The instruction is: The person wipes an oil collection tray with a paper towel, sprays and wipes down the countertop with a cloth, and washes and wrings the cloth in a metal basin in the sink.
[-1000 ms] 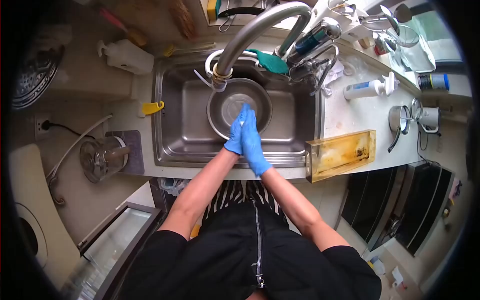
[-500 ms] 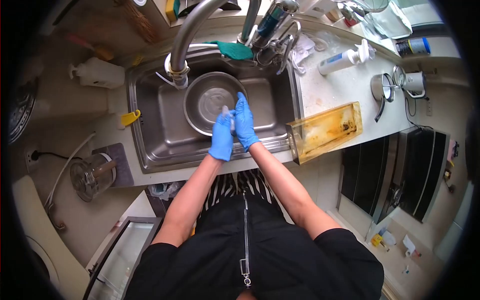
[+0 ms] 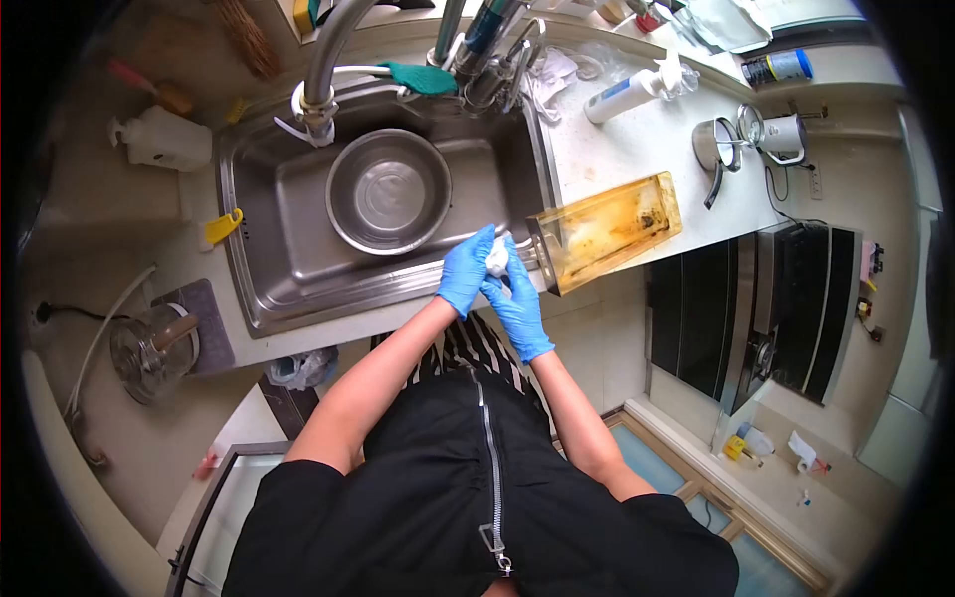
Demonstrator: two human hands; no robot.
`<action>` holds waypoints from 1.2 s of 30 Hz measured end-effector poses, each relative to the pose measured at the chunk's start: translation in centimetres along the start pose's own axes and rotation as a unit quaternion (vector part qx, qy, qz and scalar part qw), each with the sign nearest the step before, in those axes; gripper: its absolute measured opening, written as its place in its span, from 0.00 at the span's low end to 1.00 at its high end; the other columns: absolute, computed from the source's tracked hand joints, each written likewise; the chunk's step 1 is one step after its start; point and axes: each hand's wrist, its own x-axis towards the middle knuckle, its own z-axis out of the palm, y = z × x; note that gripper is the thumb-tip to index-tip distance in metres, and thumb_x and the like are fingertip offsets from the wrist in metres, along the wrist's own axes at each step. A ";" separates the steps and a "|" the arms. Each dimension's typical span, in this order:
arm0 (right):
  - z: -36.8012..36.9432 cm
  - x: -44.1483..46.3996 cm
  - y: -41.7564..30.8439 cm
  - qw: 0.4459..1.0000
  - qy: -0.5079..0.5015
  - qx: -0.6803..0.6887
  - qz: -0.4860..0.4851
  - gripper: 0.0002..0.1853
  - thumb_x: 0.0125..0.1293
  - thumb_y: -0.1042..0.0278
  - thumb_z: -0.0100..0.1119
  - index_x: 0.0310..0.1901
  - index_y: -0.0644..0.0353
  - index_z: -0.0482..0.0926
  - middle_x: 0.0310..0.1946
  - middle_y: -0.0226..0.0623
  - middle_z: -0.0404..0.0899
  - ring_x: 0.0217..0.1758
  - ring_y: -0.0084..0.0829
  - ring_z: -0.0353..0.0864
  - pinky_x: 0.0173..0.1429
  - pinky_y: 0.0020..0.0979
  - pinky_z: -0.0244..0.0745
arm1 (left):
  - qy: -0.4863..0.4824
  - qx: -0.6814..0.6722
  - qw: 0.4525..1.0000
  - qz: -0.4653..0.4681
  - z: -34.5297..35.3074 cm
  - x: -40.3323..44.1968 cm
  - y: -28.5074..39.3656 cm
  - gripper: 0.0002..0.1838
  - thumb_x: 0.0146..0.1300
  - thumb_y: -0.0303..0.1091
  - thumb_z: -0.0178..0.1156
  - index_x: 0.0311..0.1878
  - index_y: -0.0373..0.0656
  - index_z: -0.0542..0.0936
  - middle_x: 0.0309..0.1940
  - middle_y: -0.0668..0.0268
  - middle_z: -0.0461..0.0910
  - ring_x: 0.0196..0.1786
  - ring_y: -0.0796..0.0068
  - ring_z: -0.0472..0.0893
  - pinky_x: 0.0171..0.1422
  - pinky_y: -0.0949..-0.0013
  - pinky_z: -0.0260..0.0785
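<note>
My left hand, in a blue glove, is closed on a small white crumpled wad above the sink's front edge. From the right, the gloved fingers of my right hand close on the same wad. What the wad is made of is too small to make out. Just right of both hands, an amber-stained clear rectangular container lies across the counter edge. A round metal basin sits inside the steel sink, up and left of my hands.
The faucet arches over the sink, with a green cloth behind. On the right counter stand a white spray bottle and a small pot. A yellow-handled tool lies at the sink's left rim.
Both hands have moved right and toward me, from over the basin to the front edge near the stained container. A white wad now shows clearly between them. The view has shifted slightly.
</note>
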 end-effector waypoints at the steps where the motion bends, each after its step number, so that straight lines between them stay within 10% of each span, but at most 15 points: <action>1: -0.5 0.0 -0.2 0.995 -0.021 -0.078 -0.066 0.29 0.59 0.71 0.57 0.62 0.60 0.60 0.55 0.39 0.67 0.55 0.29 0.68 0.58 0.27 0.63 | -0.007 0.009 1.000 0.021 0.8 -0.7 0.1 0.20 0.66 0.44 0.46 0.50 0.39 0.75 0.34 0.64 0.80 0.35 0.77 0.78 0.38 0.72 0.71; 9: -8.6 3.7 -1.3 0.995 -0.039 0.093 0.017 0.11 0.58 0.77 0.55 0.44 0.66 0.75 0.36 0.29 0.76 0.40 0.20 0.73 0.46 0.22 0.70 | -0.084 -0.134 0.966 -0.204 3.2 -3.9 1.7 0.27 0.65 0.55 0.42 0.50 0.39 0.70 0.32 0.56 0.79 0.26 0.74 0.79 0.27 0.75 0.72; 13: -11.8 10.5 -1.6 0.971 -0.124 -0.147 -0.141 0.12 0.55 0.80 0.54 0.43 0.62 0.75 0.35 0.35 0.78 0.37 0.21 0.75 0.44 0.24 0.72 | -0.074 -0.058 0.955 -0.280 5.5 -5.3 -4.6 0.33 0.58 0.53 0.54 0.57 0.36 0.65 0.38 0.51 0.77 0.34 0.70 0.79 0.33 0.73 0.72; 17: -8.9 14.1 -3.4 0.813 -0.320 -0.335 -0.354 0.13 0.49 0.80 0.54 0.39 0.61 0.75 0.32 0.41 0.77 0.38 0.40 0.77 0.43 0.32 0.73 | -0.002 0.193 0.957 -0.216 10.0 -6.3 -6.9 0.37 0.47 0.55 0.64 0.51 0.32 0.71 0.40 0.53 0.76 0.40 0.68 0.77 0.41 0.71 0.70; 24: -4.1 15.9 -0.1 0.442 -0.413 -0.613 -0.508 0.07 0.48 0.73 0.52 0.28 0.57 0.80 0.27 0.38 0.77 0.34 0.39 0.75 0.36 0.36 0.73 | 0.090 -0.196 0.953 -0.212 15.2 -6.8 -9.7 0.28 0.45 0.47 0.69 0.40 0.33 0.74 0.31 0.62 0.76 0.33 0.76 0.74 0.38 0.75 0.68; 29: -4.9 11.9 2.8 0.327 -0.416 -0.681 -0.506 0.07 0.47 0.70 0.53 0.25 0.61 0.79 0.23 0.37 0.77 0.33 0.35 0.76 0.30 0.32 0.73 | 0.107 -0.289 0.937 -0.166 16.1 -6.8 -11.2 0.19 0.46 0.39 0.69 0.33 0.34 0.75 0.27 0.64 0.76 0.27 0.78 0.73 0.32 0.75 0.67; 36: -6.4 10.8 3.4 0.314 -0.423 -0.679 -0.512 0.05 0.44 0.71 0.54 0.23 0.60 0.79 0.24 0.39 0.76 0.32 0.35 0.75 0.30 0.33 0.73 | 0.154 -0.167 0.969 -0.093 17.4 -5.0 -13.2 0.15 0.48 0.39 0.68 0.28 0.37 0.76 0.20 0.68 0.76 0.23 0.81 0.73 0.30 0.76 0.67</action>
